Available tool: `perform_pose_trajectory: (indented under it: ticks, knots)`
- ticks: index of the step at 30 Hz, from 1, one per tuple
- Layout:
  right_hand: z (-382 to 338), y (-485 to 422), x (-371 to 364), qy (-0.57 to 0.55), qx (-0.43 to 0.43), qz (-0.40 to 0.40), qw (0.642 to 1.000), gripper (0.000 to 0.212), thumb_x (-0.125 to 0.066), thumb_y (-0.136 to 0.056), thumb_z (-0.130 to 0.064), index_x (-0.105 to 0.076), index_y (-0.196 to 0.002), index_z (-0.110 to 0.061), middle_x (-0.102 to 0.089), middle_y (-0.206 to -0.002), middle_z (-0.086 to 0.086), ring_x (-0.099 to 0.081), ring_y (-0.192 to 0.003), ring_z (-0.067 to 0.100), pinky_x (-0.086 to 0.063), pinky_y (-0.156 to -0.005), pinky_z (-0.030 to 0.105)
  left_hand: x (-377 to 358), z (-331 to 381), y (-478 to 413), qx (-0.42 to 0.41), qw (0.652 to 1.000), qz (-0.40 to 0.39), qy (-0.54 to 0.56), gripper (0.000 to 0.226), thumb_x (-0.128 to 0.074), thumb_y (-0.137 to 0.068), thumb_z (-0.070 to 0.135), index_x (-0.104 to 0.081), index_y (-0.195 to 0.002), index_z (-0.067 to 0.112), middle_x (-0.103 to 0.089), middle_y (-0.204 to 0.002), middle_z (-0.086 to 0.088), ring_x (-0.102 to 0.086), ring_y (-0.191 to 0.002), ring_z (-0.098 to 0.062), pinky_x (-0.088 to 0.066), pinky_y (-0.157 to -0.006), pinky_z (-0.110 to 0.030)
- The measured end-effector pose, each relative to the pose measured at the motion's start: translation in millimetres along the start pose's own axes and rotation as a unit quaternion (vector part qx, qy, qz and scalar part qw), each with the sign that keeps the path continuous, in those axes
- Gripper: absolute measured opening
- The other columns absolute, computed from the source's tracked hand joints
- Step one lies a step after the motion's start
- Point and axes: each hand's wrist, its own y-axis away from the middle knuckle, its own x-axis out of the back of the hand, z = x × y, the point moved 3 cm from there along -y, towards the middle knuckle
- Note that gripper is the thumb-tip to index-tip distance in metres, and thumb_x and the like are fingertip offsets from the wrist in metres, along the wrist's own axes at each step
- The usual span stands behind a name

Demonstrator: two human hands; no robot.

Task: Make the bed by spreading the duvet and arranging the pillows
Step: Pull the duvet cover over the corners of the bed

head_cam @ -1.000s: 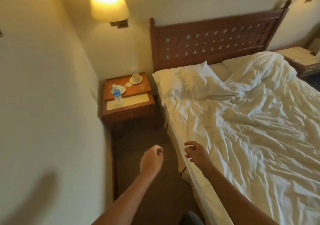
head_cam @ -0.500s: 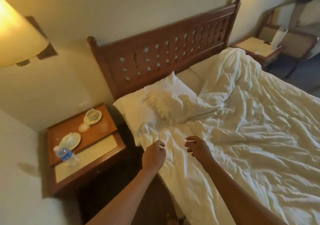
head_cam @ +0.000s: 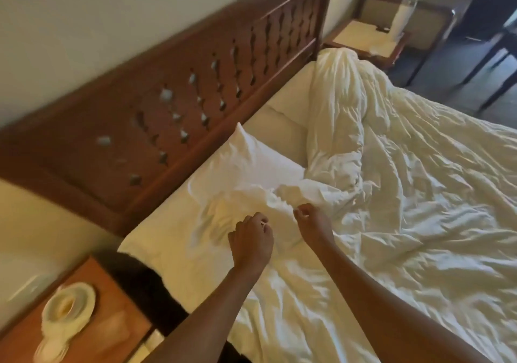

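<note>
Hands have come forward, now over the pillow point(head_cam: 251, 164) | left hand point(head_cam: 251, 242), right hand point(head_cam: 314, 224): fingers point(head_cam: 261, 222) loosely curled, holding nothing | duvet point(head_cam: 419, 222) crumpled, bunched just beside pillow | better: pinch its top hem wide apart, draw evenly toward headboard point(head_cam: 195, 96).

Blur smears the headboard point(head_cam: 167, 116) and the crockery point(head_cam: 67, 309) on the near desk point(head_cam: 117, 306), which the bottom-left corner cuts off. The duvet point(head_cam: 391, 194) hides part of the far pillow point(head_cam: 288, 96). Left grip point(head_cam: 251, 239) and right grip point(head_cam: 313, 222) curl away from the camera; whether either touches cloth cannot be told. The white thing point(head_cam: 401, 21) on the far desk point(head_cam: 361, 34) is too blurred to name.
</note>
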Motion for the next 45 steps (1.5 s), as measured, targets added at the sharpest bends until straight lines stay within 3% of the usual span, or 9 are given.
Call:
perform_pose_trajectory:
  ticks: [7, 15, 20, 24, 31, 37, 39, 42, 45]
  knots:
    - [-11.3, -144.3, -59.6, 0.080, -0.005, 0.071, 0.994, 0.024, -0.052, -0.096, -0.023, -0.066, -0.111, -0.010, -0.065, -0.114, 0.009, -0.059, -0.110, 0.028, -0.042, -0.088, 0.032, -37.7, -24.3, -156.0, -0.134, 0.983, 0.084, -0.096, 0.033, -0.058, -0.093, 0.042, -0.065, -0.120, 0.022, -0.059, -0.127, -0.004, -0.051, -0.119, -0.027, -0.035, -0.106, -0.046]
    - [32.3, -290.5, -102.7, 0.277, -0.075, 0.079, 0.955, 0.042, -0.044, -0.092, -0.012, -0.048, -0.134, -0.015, -0.047, -0.139, 0.012, -0.045, -0.129, 0.035, -0.038, -0.100, 0.042, -104.5, -95.9, -241.6, -0.099, 0.975, -0.050, -0.194, 0.072, -0.041, -0.079, 0.083, -0.050, -0.128, 0.031, -0.056, -0.127, 0.008, -0.047, -0.121, -0.019, -0.033, -0.099, -0.038]
    - [94.7, -317.7, -97.9, 0.246, -0.277, 0.094, 0.924, 0.056, -0.050, -0.095, -0.019, -0.029, -0.147, -0.015, -0.038, -0.146, 0.018, -0.038, -0.133, 0.041, -0.033, -0.106, 0.051, -134.9, -110.9, -252.7, -0.102, 0.972, -0.002, -0.213, 0.055, -0.069, -0.067, 0.064, -0.063, -0.105, 0.025, -0.061, -0.110, 0.001, -0.055, -0.104, -0.026, -0.037, -0.082, -0.042]
    - [122.2, -321.3, -95.2, 0.280, -0.256, 0.127, 0.916, 0.036, -0.039, -0.101, -0.021, -0.045, -0.135, -0.011, -0.052, -0.136, 0.019, -0.050, -0.126, 0.039, -0.040, -0.100, 0.045, -148.1, -110.9, -240.5, -0.139, 0.965, 0.025, -0.222, 0.032, -0.081, -0.049, 0.039, -0.065, -0.072, 0.024, -0.055, -0.085, -0.003, -0.050, -0.083, -0.030, -0.035, -0.070, -0.042]
    - [47.0, -335.6, -51.8, -0.084, -0.183, 0.368, 0.908, 0.030, -0.039, -0.094, -0.013, -0.061, -0.112, -0.005, -0.064, -0.110, 0.020, -0.058, -0.104, 0.036, -0.035, -0.077, 0.033, -107.0, -103.1, -250.8, -0.134, 0.981, 0.069, -0.122, 0.015, -0.075, -0.057, 0.029, -0.066, -0.068, 0.026, -0.065, -0.069, 0.010, -0.060, -0.071, -0.022, -0.041, -0.069, -0.036]
    - [-55.0, -361.9, -15.5, -0.278, -0.055, 0.421, 0.862, 0.027, -0.040, -0.098, -0.013, -0.063, -0.103, -0.002, -0.057, -0.091, 0.006, -0.048, -0.087, 0.022, -0.030, -0.071, 0.024, -39.4, -107.9, -266.3, -0.058, 0.983, 0.153, 0.088, 0.033, -0.046, -0.076, 0.050, -0.055, -0.070, 0.019, -0.058, -0.060, 0.003, -0.058, -0.061, -0.031, -0.043, -0.057, -0.036]
    - [-83.0, -379.4, -13.4, -0.300, -0.007, 0.385, 0.873, 0.023, -0.042, -0.097, -0.014, -0.064, -0.101, -0.012, -0.058, -0.091, 0.004, -0.051, -0.087, 0.020, -0.035, -0.075, 0.026, -24.6, -121.6, -267.1, -0.043, 0.970, 0.202, 0.126, 0.036, -0.043, -0.076, 0.052, -0.048, -0.065, 0.017, -0.050, -0.055, 0.004, -0.052, -0.055, -0.032, -0.041, -0.055, -0.037]
    - [-80.7, -403.7, -47.8, -0.229, -0.007, 0.169, 0.959, 0.033, -0.046, -0.084, -0.025, -0.055, -0.116, -0.022, -0.059, -0.089, 0.004, -0.056, -0.079, 0.023, -0.047, -0.075, 0.036, -25.7, -144.0, -271.4, 0.055, 0.975, 0.177, 0.124, 0.037, -0.052, -0.085, 0.052, -0.048, -0.073, 0.017, -0.055, -0.065, -0.002, -0.053, -0.065, -0.034, -0.049, -0.066, -0.045]
    - [-66.7, -382.3, -103.2, -0.008, -0.089, 0.064, 0.994, 0.065, -0.052, -0.092, -0.031, -0.028, -0.150, -0.018, -0.052, -0.133, 0.015, -0.051, -0.119, 0.033, -0.043, -0.098, 0.041, -30.9, -158.1, -279.8, 0.122, 0.987, 0.091, 0.046, 0.048, -0.049, -0.087, 0.070, -0.052, -0.095, 0.023, -0.063, -0.091, -0.003, -0.057, -0.087, -0.032, -0.045, -0.084, -0.044]
